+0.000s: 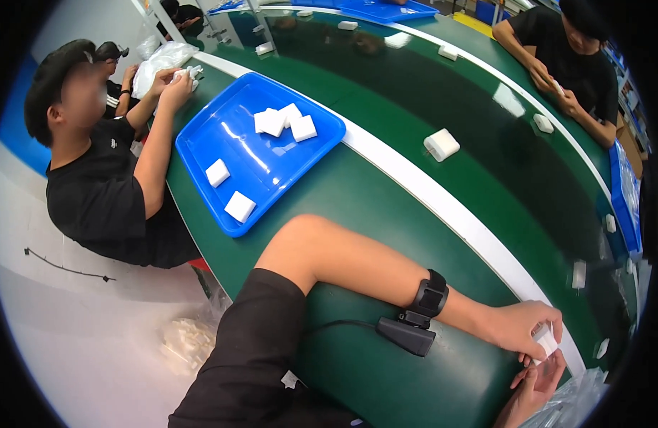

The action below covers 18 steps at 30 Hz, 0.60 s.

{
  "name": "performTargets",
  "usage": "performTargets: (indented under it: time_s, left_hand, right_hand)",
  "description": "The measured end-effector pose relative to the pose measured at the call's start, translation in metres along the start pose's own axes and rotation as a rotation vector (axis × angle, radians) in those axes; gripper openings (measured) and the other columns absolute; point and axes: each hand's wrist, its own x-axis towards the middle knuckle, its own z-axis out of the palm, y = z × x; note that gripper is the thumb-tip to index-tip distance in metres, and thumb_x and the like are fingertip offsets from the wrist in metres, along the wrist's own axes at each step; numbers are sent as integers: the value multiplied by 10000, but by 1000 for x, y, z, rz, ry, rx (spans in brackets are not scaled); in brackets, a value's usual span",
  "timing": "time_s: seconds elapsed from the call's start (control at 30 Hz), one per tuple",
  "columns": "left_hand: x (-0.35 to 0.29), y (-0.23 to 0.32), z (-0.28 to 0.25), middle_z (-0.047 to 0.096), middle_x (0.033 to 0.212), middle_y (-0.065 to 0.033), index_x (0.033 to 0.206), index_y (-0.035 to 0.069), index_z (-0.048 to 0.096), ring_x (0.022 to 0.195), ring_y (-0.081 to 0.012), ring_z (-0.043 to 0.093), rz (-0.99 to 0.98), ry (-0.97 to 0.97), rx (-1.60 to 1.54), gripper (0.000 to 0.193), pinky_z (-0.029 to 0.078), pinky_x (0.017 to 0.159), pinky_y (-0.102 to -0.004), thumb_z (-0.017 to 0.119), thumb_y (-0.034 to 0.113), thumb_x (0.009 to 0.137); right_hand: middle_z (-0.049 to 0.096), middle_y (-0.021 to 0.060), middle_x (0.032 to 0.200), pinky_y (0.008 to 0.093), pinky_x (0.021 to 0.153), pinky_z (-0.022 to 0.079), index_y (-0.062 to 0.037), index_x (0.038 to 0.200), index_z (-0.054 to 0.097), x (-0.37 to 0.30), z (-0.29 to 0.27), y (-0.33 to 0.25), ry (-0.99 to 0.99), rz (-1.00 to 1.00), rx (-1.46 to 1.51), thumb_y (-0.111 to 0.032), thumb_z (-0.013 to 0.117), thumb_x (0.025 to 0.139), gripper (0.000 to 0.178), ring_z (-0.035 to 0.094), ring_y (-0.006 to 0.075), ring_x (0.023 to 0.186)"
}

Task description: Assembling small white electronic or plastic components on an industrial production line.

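My left hand point(518, 328) is closed around a small white block point(546, 344), which looks like a plug adapter, at the right by the white edge strip. Just below it, my right hand point(537, 385) has its fingers curled up against the block's lower end. Something clear shows there between the two hands, too small to make out. A black strap with a small black device point(407, 334) sits on my left wrist, and a cable runs from it. Clear plastic bags point(572, 403) lie beside my right hand.
A blue tray point(236, 227) with several white blocks stands on the green table point(357, 207), left of my arm. Beyond the white strip point(407, 175), a green belt carries spaced white adapters point(442, 145). Co-workers handle items at the left point(108, 185) and far right point(579, 78).
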Motion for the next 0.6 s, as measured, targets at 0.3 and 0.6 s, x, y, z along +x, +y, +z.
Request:
performTargets:
  time_s: [0.3,0.6]
  left_hand:
    - [-7,15,4,649,1046,-90,1170,3,582,932,-137,655,-137,-4,-2,324,567,762,-282,692,56,870]
    - [-1,16,13,642,1093,-77,1235,-15,587,872,-102,629,-208,90,261,355,515,683,-213,673,45,896]
  right_hand:
    - [645,152,1032,200,475,431,19,1278,466,4,-5,12,16,136,250,16,677,834,492,609,130,660]
    - [627,121,1000,236,606,514,25,1308,465,5,-21,28,-173,23,361,20,604,934,398,647,158,830]
